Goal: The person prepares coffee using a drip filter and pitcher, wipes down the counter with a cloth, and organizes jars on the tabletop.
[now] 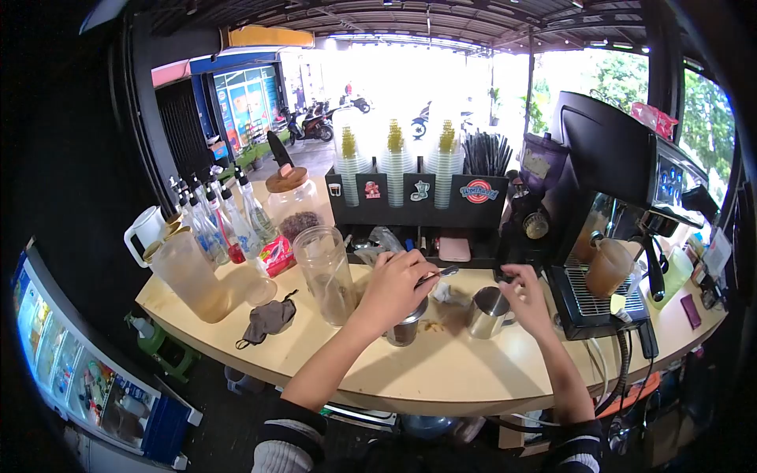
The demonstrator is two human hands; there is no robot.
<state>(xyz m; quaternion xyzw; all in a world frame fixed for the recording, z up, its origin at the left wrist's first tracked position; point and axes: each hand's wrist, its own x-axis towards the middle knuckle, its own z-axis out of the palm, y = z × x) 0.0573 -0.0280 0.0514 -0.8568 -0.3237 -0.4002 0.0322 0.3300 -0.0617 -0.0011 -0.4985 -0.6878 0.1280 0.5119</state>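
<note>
My left hand [398, 285] holds a metal spoon [438, 274] by its handle, right above a small dark metal cup [406, 329] on the wooden counter [441, 370]. My right hand [522, 296] rests beside a steel milk pitcher [488, 312], fingers curled near its handle and close to the black grinder base. Whether it grips the handle is unclear. A tall clear plastic jar [327, 274] stands just left of my left hand.
An espresso machine [623, 205] with a cup of brown drink [607, 268] stands at the right. Syrup bottles [225, 217], a pitcher of tea [189, 272], a lidded jar [292, 201] and a black face mask [266, 321] lie at the left. Cup stacks and straws fill a black organiser [414, 197] behind.
</note>
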